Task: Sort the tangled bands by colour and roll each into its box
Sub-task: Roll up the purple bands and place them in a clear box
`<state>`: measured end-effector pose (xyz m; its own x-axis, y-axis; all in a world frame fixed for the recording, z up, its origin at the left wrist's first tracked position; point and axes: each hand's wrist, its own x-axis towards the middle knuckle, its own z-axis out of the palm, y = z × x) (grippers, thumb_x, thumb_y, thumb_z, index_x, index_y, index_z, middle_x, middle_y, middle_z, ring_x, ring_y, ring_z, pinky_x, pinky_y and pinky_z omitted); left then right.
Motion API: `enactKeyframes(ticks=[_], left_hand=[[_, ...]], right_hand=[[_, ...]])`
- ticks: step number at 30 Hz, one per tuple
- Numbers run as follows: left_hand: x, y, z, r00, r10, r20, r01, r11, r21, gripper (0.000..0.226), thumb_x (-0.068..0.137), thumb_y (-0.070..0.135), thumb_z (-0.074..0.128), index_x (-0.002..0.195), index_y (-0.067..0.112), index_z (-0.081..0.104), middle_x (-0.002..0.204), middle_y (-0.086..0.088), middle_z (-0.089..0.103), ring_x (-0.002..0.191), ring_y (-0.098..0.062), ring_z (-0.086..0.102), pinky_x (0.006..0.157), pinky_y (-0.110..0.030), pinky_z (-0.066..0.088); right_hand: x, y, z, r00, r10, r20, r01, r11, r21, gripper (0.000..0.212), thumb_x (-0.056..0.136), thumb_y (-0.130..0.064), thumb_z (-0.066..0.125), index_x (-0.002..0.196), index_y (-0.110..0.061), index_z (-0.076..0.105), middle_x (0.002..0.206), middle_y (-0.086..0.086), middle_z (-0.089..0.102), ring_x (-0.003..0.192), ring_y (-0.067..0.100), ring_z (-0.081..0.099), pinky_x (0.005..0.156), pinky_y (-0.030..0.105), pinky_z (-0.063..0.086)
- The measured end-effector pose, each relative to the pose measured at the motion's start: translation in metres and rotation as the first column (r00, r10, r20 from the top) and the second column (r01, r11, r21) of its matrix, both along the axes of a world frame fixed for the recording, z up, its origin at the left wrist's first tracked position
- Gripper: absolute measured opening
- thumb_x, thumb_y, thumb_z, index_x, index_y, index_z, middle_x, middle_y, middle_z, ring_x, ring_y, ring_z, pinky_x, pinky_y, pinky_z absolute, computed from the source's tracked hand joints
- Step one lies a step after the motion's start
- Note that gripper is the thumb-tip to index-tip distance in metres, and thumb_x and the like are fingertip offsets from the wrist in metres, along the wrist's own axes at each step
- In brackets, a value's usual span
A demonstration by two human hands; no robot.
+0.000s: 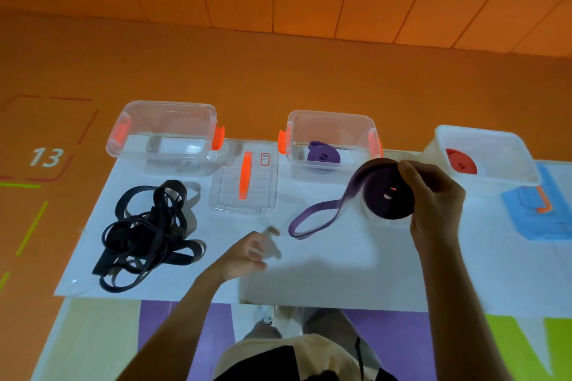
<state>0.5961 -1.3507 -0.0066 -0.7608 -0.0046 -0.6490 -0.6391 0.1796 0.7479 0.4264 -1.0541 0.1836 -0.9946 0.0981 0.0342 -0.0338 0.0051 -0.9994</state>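
Note:
My right hand (433,195) grips a partly rolled purple band (387,195) above the white table; its loose tail (312,219) loops down to the left onto the table. My left hand (247,254) hovers low over the table with loosely curled fingers, holding nothing. A tangle of black bands (145,235) lies at the left. The left clear box (164,136) holds no band. The middle clear box (331,142) contains a rolled purple band (323,155). The right white box (486,155) contains a rolled red band (461,162).
A clear lid with an orange handle (243,178) lies between the left and middle boxes. A blue lid (538,210) sits at the far right under the white box. The table's front edge (309,303) runs just ahead of my legs.

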Motion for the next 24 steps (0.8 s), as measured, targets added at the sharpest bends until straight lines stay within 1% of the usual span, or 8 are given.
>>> enactKeyframes(ticks=[2, 6, 9, 13, 15, 17, 20, 24], left_hand=[[-0.016, 0.016, 0.0, 0.994, -0.058, -0.092, 0.053, 0.997, -0.053, 0.066, 0.084, -0.003, 0.082, 0.137, 0.021, 0.051, 0.135, -0.003, 0.056, 0.123, -0.028, 0.061, 0.088, -0.024, 0.056], [-0.046, 0.044, 0.002, 0.95, -0.252, -0.186, 0.188, 0.933, -0.306, 0.087, 0.084, -0.004, 0.074, 0.157, 0.024, 0.037, 0.155, 0.002, 0.035, 0.141, -0.017, 0.041, 0.096, -0.016, 0.047], [-0.061, 0.049, 0.002, 0.942, -0.257, -0.215, 0.125, 0.864, -0.487, 0.065, 0.087, -0.015, 0.059, 0.147, 0.01, 0.053, 0.161, -0.008, 0.035, 0.146, -0.029, 0.041, 0.116, -0.034, 0.04], [-0.073, 0.046, -0.001, 0.933, -0.281, -0.223, 0.142, 0.86, -0.49, 0.055, 0.089, -0.019, 0.054, 0.139, 0.004, 0.062, 0.156, -0.01, 0.049, 0.146, -0.028, 0.048, 0.12, -0.032, 0.038], [-0.078, 0.043, -0.004, 0.928, -0.298, -0.226, 0.162, 0.865, -0.475, 0.04, 0.093, -0.013, 0.058, 0.13, 0.002, 0.064, 0.143, -0.012, 0.061, 0.133, -0.03, 0.061, 0.106, -0.026, 0.046], [-0.081, 0.043, -0.009, 0.924, -0.287, -0.251, 0.167, 0.896, -0.411, 0.026, 0.094, -0.009, 0.064, 0.119, 0.001, 0.067, 0.13, -0.013, 0.067, 0.119, -0.031, 0.069, 0.101, -0.036, 0.055], [-0.085, 0.049, -0.014, 0.905, -0.319, -0.283, 0.233, 0.925, -0.299, 0.03, 0.09, -0.012, 0.073, 0.117, -0.001, 0.07, 0.136, -0.009, 0.062, 0.115, -0.027, 0.072, 0.101, -0.039, 0.059], [-0.091, 0.061, -0.023, 0.879, -0.385, -0.282, 0.298, 0.904, -0.307, 0.037, 0.087, -0.002, 0.082, 0.12, 0.005, 0.068, 0.141, -0.002, 0.063, 0.124, -0.023, 0.067, 0.107, -0.038, 0.055]], right_hand=[[0.007, -0.001, 0.004, 0.999, 0.022, -0.023, -0.022, 1.0, 0.016, 0.014, 0.09, -0.009, 0.078, 0.087, -0.022, 0.081, 0.082, -0.005, 0.079, 0.075, 0.01, 0.075, 0.064, 0.02, 0.059], [0.016, 0.0, 0.012, 0.999, 0.035, -0.039, -0.032, 0.997, 0.067, 0.003, 0.086, -0.022, 0.08, 0.087, -0.024, 0.082, 0.085, 0.0, 0.08, 0.078, 0.017, 0.076, 0.067, 0.026, 0.061], [0.018, 0.001, 0.014, 0.998, 0.045, -0.052, -0.039, 0.992, 0.118, 0.003, 0.085, -0.025, 0.08, 0.087, -0.025, 0.082, 0.085, -0.001, 0.08, 0.079, 0.014, 0.075, 0.068, 0.021, 0.057], [0.016, 0.009, 0.017, 0.999, 0.022, -0.036, -0.018, 0.996, 0.088, 0.005, 0.086, -0.026, 0.08, 0.088, -0.022, 0.082, 0.086, 0.002, 0.08, 0.079, 0.017, 0.076, 0.068, 0.022, 0.058], [0.012, 0.012, 0.019, 0.999, 0.013, -0.033, -0.011, 0.998, 0.063, 0.002, 0.087, -0.023, 0.08, 0.087, -0.022, 0.082, 0.085, 0.001, 0.08, 0.077, 0.016, 0.076, 0.066, 0.021, 0.058], [0.006, 0.017, 0.022, 0.999, 0.007, -0.043, -0.004, 0.998, 0.063, 0.006, 0.088, -0.019, 0.079, 0.086, -0.024, 0.082, 0.083, 0.0, 0.08, 0.075, 0.014, 0.075, 0.064, 0.02, 0.057], [-0.004, 0.026, 0.023, 0.999, -0.018, -0.035, 0.02, 0.998, 0.053, 0.009, 0.088, -0.017, 0.079, 0.086, -0.025, 0.083, 0.084, 0.0, 0.08, 0.075, 0.013, 0.076, 0.064, 0.02, 0.057], [-0.018, 0.034, 0.021, 1.0, -0.019, -0.01, 0.02, 0.996, 0.082, 0.008, 0.09, -0.017, 0.079, 0.088, -0.024, 0.083, 0.086, 0.001, 0.08, 0.08, 0.016, 0.076, 0.068, 0.022, 0.059]])
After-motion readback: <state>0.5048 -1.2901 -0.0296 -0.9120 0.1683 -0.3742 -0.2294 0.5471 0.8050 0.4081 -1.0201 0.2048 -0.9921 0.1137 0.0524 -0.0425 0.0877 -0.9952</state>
